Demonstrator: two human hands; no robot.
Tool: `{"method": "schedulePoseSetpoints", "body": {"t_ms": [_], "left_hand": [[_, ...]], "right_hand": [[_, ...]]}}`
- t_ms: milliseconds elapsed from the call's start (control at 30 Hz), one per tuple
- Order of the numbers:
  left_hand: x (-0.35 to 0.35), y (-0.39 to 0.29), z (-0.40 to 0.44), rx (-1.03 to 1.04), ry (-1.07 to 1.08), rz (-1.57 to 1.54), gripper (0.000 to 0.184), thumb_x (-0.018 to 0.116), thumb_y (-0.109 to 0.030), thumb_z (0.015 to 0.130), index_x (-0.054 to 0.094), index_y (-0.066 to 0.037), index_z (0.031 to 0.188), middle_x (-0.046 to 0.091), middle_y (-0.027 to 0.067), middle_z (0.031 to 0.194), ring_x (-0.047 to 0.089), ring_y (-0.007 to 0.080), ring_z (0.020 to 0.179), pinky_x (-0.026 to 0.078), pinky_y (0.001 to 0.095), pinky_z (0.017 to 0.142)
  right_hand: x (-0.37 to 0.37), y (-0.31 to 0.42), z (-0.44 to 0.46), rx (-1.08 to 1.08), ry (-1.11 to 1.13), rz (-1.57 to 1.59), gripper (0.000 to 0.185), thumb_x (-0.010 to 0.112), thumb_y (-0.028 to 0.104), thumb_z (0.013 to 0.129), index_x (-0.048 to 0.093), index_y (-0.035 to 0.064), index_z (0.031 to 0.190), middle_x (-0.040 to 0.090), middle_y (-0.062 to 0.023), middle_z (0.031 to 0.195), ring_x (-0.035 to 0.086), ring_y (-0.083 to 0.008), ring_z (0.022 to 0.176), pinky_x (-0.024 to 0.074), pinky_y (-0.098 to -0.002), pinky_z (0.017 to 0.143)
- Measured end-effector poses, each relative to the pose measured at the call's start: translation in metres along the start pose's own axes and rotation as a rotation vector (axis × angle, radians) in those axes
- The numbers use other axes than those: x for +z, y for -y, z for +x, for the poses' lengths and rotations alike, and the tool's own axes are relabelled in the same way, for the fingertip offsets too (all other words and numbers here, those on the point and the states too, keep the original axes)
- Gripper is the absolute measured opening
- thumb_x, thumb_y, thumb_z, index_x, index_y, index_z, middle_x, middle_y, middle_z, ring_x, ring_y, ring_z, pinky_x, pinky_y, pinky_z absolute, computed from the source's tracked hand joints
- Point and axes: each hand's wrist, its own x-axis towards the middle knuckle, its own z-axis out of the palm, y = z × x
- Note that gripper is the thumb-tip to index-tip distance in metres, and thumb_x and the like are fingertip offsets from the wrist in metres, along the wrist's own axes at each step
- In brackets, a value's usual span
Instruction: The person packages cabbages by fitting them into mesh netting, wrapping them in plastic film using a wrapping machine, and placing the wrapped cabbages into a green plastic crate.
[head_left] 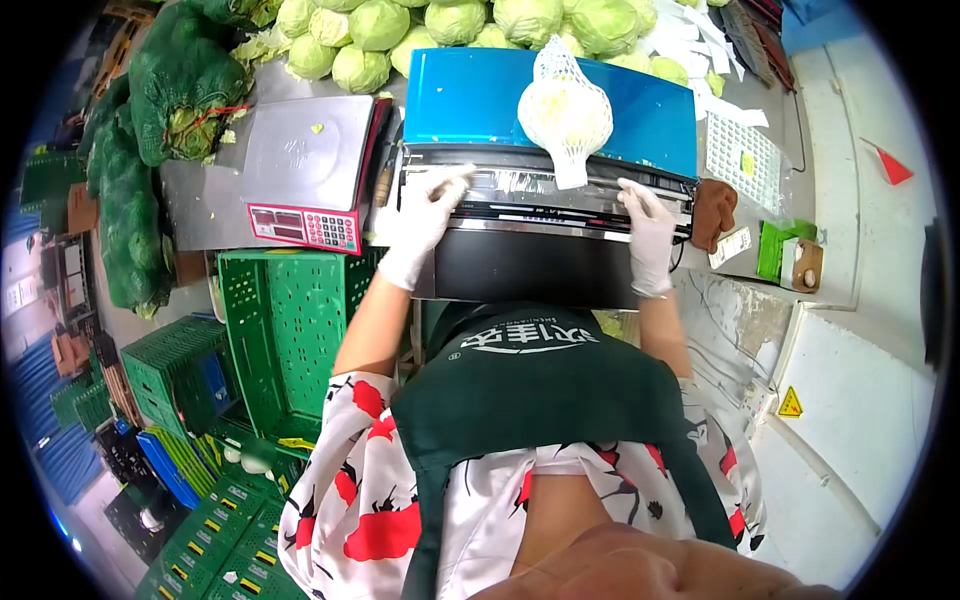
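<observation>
My left hand point(425, 220), in a white glove, has its fingertips pinched at the left part of a clear film point(510, 183). At the film's right side, the gloved fingers of my right hand point(648, 225) are also pinched together. The thin film edges at the fingertips are hard to make out. Both hands are over a wrapping machine with a black front plate point(530, 265) and a blue top point(460, 100). On the blue top rests a pale round vegetable in a white foam net point(565, 112), its net tail hanging toward the film.
Green cabbages point(380, 25) are piled behind the machine. A scale point(305, 165) and netted cabbages point(185, 90) are at the left, above green crates point(290, 340). A brown cloth point(713, 213) and a green box point(772, 250) lie at the right.
</observation>
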Motion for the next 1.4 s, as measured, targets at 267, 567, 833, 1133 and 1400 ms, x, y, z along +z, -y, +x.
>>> {"method": "schedulePoseSetpoints", "body": {"t_ms": [267,567,833,1133,1400], "left_hand": [[-0.038,-0.110,-0.040,0.294,0.501,-0.310,0.051,0.081,-0.025,0.075,0.066,-0.001,0.117,0.063,0.0141,0.116,0.061,0.0241,0.106,0.047,0.0342,0.093],[0.062,-0.058,0.148,0.455,0.433,0.324,0.121,0.091,-0.036,0.060,0.022,0.000,0.152,0.037,0.0208,0.150,0.035,0.0294,0.140,0.027,0.0389,0.117],[0.050,-0.065,0.057,-0.067,0.471,-0.046,0.076,0.078,-0.038,0.082,0.043,0.005,0.134,0.060,0.0174,0.121,0.060,0.0201,0.107,0.053,0.0322,0.087],[0.045,0.000,-0.055,-0.673,0.683,-0.186,0.078,0.056,-0.059,0.092,0.049,0.005,0.136,0.063,0.0155,0.120,0.064,0.0201,0.100,0.054,0.0310,0.082],[0.013,0.054,-0.126,-0.432,0.466,-0.256,0.055,0.055,-0.029,0.099,0.040,0.002,0.143,0.066,0.0141,0.117,0.067,0.0234,0.097,0.056,0.0349,0.080]], "right_hand": [[-0.096,0.112,-0.004,-0.430,0.886,0.495,0.016,0.062,0.003,0.078,0.069,-0.0067,0.088,0.062,-0.0058,0.076,0.061,-0.0227,0.081,0.0492,-0.0427,0.090],[0.037,0.040,0.153,-0.371,0.662,-0.309,0.117,0.094,0.029,0.059,0.027,-0.0016,0.150,0.052,-0.0217,0.138,0.051,-0.0283,0.128,0.0393,-0.0353,0.108],[0.021,0.073,0.041,0.183,0.638,0.047,0.055,0.065,0.035,0.090,0.052,-0.0009,0.130,0.063,-0.0034,0.096,0.051,-0.0063,0.065,0.0413,-0.0216,0.053],[0.002,0.014,-0.047,0.978,0.962,0.012,0.063,0.049,0.050,0.098,0.053,-0.0038,0.131,0.066,-0.0113,0.117,0.062,-0.0147,0.105,0.0498,-0.0311,0.089],[-0.017,-0.030,-0.101,0.412,0.792,-0.010,0.037,0.061,0.030,0.096,0.062,0.0034,0.122,0.069,-0.0080,0.110,0.065,-0.0146,0.090,0.0521,-0.0292,0.076]]}}
